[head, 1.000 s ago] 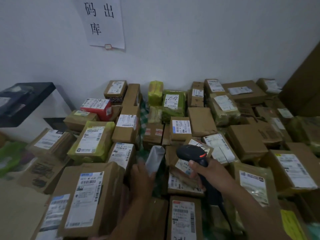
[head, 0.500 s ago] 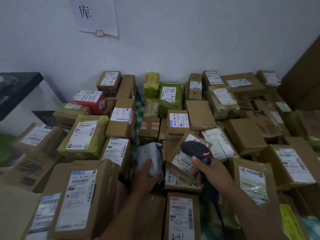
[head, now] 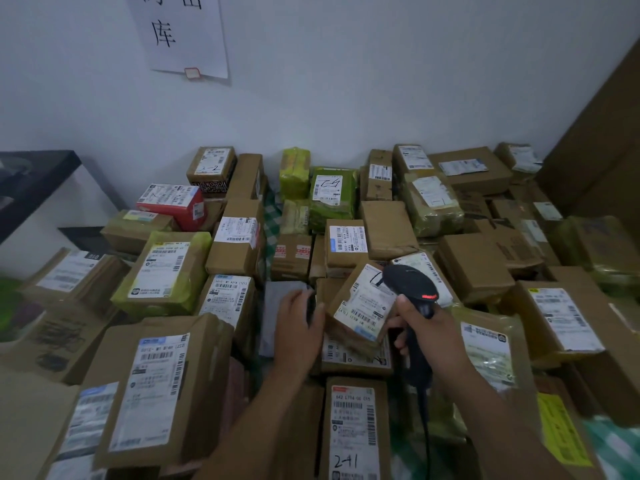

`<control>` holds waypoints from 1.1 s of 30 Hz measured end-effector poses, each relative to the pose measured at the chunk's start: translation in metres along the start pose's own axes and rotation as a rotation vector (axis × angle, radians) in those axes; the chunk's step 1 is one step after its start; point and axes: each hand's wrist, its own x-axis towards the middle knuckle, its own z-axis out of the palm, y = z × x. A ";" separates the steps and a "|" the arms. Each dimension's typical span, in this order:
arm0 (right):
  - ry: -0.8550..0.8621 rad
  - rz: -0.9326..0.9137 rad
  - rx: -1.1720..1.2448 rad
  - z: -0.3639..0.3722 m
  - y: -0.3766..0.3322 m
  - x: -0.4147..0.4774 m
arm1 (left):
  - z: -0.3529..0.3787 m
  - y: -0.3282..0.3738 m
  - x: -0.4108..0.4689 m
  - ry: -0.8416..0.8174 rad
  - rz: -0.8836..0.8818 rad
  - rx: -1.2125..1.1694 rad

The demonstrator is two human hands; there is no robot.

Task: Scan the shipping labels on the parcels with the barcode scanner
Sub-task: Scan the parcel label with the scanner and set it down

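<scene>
The scanner point(head: 410, 287) is gripped by its handle in the right hand point(head: 420, 323). Its head is held just above the label point(head: 367, 304) of a tilted box point(head: 343, 292) amid the piled parcels point(head: 166, 268). The left hand point(head: 298, 330) is laid against that box's left edge, over a grey pouch point(head: 277, 306); whether it grasps anything cannot be told.

Right hand point(head: 420, 325) clenched; left hand point(head: 298, 330) seemingly relaxed, palm down.

Parcels point(head: 162, 268) crowd against the wall point(head: 381, 81) (a paper sheet point(head: 187, 32) hangs above), table point(head: 34, 174) at left
</scene>
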 end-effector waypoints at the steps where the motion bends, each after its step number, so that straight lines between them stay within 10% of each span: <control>1: 0.034 0.024 0.060 -0.003 0.001 0.001 | 0.001 0.011 -0.005 -0.034 0.026 -0.037; 7: -0.020 0.172 0.153 -0.009 0.011 0.003 | 0.016 0.044 -0.011 -0.292 -0.135 -0.199; 17: -0.233 0.112 0.233 0.001 -0.001 -0.014 | -0.014 0.024 -0.036 -0.172 -0.451 -0.764; 29: -0.383 0.034 0.093 0.041 -0.019 -0.009 | -0.042 -0.020 -0.021 0.356 -0.588 -0.696; 33: -0.364 0.042 0.041 0.036 -0.014 -0.007 | -0.034 -0.029 -0.015 0.254 -0.529 -0.391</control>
